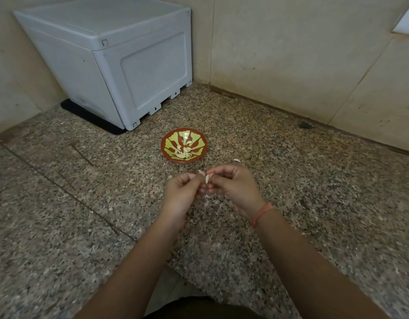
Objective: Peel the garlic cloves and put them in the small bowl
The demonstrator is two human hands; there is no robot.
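A person's left hand [180, 194] and right hand [233, 187] meet at the centre of the frame above a speckled granite table [314, 203], both pinching a single pale garlic clove [207, 178] between curled fingertips. Each hand's grip is clenched on the clove, with a flake of skin sticking up from it at the fingertips. The clove is held off the table, just below the small bowl [167, 153] in the picture. The bowl is red-brown with a yellow-green petal pattern, stands on the table just above the hands, and holds a small heap of peeled cloves [182, 153] at its bottom. A loose scrap of garlic skin [237, 160] lies on the table to the bowl's lower right, and more pale scraps [205, 203] lie under the hands. An orange thread band [262, 214] circles the right wrist. A grey plastic box [120, 61] sits on a black mat [90, 118] in the upper left, against the beige wall [291, 54].
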